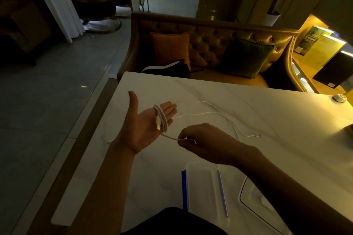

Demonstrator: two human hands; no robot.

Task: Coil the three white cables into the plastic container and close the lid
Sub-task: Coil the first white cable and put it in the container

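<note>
The left hand (145,126) was held palm up above the desk (267,112), fingers straight and together, thumb spread wide. It gripped nothing by closing; it served as a former, and a white cable (162,120) lay wound in several turns round the four fingers. The gold-tipped USB plug (158,127) rested against the palm, apparently pinned under the turns so that the coil's start could not slip.

To the right of the left hand, and just nearer the person, the right hand (198,141) was closed in a pinch, thumb against fingertips, on the free run of the same cable. The short span between the two hands looked nearly taut, which suits feeding the next turn onto the fingers.

Beyond the left hand, further loose white cable (219,113) trailed across the desk to a small connector (257,136) well to the right. Whether that was one cable or more could not be told.

Nearer the person than the left hand lay the clear plastic container (202,187), with blue edge strips. Right of it lay a clear piece, probably the lid (254,204). No cable was visible inside. Judged progress: early, first coil unfinished.
</note>
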